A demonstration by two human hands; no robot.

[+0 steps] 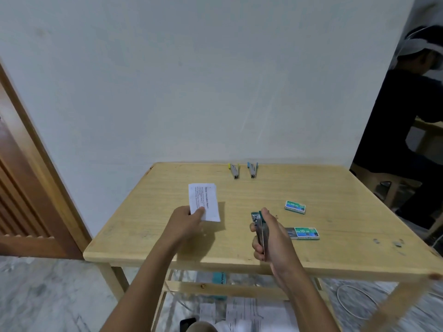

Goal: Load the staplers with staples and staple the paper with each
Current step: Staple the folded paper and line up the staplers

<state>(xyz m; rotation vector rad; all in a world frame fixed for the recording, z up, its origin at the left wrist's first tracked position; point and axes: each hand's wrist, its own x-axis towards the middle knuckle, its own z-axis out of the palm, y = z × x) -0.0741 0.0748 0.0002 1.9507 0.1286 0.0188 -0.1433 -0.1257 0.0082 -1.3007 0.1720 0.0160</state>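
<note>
— What do the hands hold?
— The right hand grips a green stapler above the wooden table; the left hand pinches a printed paper slip.
— And beyond them?
— Two staple boxes lie right; a yellow stapler and a blue stapler rest at the far edge.

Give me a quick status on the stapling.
Left hand holds folded paper. Right hand grips green stapler. Yellow stapler, blue stapler untouched. Nothing in the way.

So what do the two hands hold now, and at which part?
The left hand holds the folded paper by its near lower corner. The right hand grips the green stapler around its body.
</note>
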